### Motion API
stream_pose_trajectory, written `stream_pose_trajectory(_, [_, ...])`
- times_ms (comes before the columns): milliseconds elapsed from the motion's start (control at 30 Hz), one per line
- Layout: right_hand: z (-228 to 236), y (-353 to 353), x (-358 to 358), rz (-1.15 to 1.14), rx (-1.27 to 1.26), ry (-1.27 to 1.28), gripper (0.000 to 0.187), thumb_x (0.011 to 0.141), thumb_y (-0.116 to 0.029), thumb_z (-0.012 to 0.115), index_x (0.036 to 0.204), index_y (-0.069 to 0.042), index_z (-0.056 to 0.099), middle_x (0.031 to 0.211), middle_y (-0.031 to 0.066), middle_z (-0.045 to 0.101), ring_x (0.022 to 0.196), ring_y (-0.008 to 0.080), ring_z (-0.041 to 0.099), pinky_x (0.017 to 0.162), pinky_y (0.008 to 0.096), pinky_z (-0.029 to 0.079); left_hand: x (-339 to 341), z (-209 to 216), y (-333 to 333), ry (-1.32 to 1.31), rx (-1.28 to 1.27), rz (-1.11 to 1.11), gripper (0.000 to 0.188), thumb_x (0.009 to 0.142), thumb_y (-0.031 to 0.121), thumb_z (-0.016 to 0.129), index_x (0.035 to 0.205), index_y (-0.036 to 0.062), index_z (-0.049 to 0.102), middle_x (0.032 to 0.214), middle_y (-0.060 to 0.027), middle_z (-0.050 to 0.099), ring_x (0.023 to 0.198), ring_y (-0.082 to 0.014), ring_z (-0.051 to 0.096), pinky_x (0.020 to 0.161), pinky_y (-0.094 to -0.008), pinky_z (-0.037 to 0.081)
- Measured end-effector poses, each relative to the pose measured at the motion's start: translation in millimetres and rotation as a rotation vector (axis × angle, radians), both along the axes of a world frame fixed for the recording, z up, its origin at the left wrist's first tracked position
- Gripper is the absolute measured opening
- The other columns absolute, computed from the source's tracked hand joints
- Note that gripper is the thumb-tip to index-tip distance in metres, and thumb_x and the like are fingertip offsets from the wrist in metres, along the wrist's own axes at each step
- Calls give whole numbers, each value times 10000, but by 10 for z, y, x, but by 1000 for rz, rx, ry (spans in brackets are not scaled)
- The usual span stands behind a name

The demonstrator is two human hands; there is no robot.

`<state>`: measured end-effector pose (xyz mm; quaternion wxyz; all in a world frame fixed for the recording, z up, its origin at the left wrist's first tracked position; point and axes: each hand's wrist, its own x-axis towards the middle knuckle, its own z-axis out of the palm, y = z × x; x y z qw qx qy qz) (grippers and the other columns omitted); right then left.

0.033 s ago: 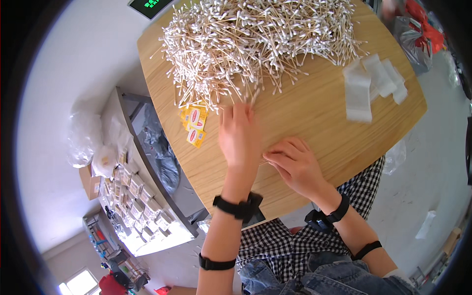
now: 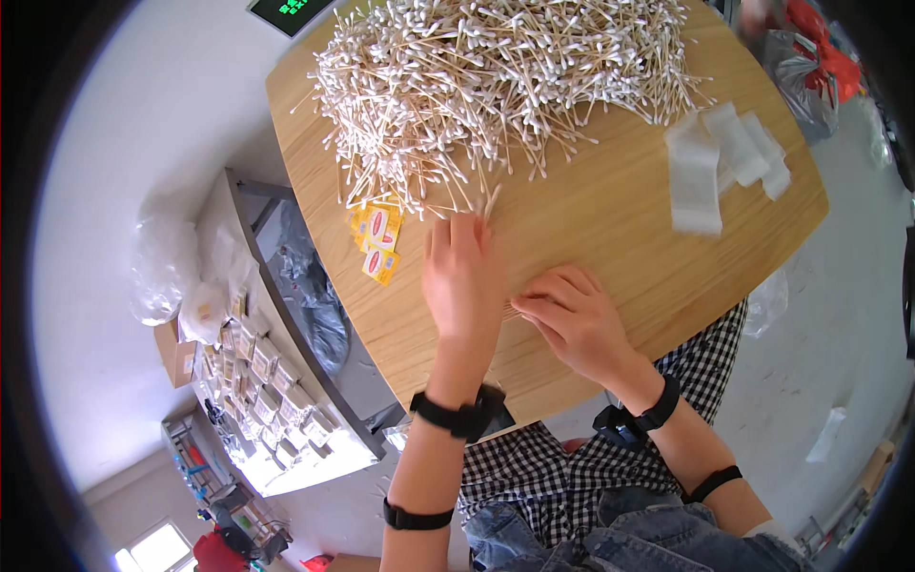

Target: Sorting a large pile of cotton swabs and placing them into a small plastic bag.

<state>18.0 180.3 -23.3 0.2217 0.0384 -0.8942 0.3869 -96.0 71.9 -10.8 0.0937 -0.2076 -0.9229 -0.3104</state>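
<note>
A large heap of cotton swabs (image 2: 505, 76), white tips on pale wooden sticks, covers the far part of the wooden table (image 2: 610, 219). At the heap's near edge is my left hand (image 2: 462, 276), its fingers closed and pointing away from me. A swab or two (image 2: 491, 202) stick out past its thumb side. Lower and to the right, my right hand (image 2: 577, 319) rests on the tabletop, thumb and fingers pinched together. Thin sticks show at its fingertips, mostly hidden by the hand. Left of my left hand lie several small yellow printed cards (image 2: 381, 238), overlapping.
Flat translucent plastic bags (image 2: 694, 176) lie at the table's right. A dark display with green characters (image 2: 291, 11) stands beyond the far left edge. To the left, a white side table (image 2: 334, 458) carries many small packs. Grey and red plastic bags (image 2: 805, 86) sit beyond the right edge.
My left hand has drawn back slightly toward me, off the heap's edge, so the swabs by its thumb show more. My right hand stays in place.
</note>
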Motion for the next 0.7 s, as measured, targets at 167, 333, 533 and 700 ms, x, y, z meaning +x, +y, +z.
stream_pose_trajectory(167, [61,-26,130,93,63,-18,194,745,-61,691,936,-85,682,939,25,608,958,233,577,840,381,456,420,182,-495,-165,24,-165,106,826,-13,655,924,8,621,823,-136,613,778,-312,608,691,-380,494])
stream_pose_trajectory(333, [97,-44,213,47,109,-133,330,771,-115,709,1096,-117,647,1162,51,599,1120,268,557,908,409,445,632,200,-649,-136,3,-321,193,797,-27,667,984,16,639,891,-120,639,840,-298,609,725,-387,500])
stream_pose_trajectory(533, [212,96,49,143,-26,-205,418,791,-81,691,1198,-110,603,1358,90,528,1345,314,416,1032,442,394,880,302,-555,-105,17,-230,301,802,-23,669,1101,-25,629,1110,-146,654,1057,-319,606,871,-386,493])
stream_pose_trajectory(700, [251,272,-128,188,91,-148,353,776,13,639,1117,-77,636,1265,62,577,1301,282,457,1027,433,401,992,213,-517,-73,-112,-240,401,812,5,671,1206,-33,604,1251,-150,616,1205,-331,562,976,-398,472])
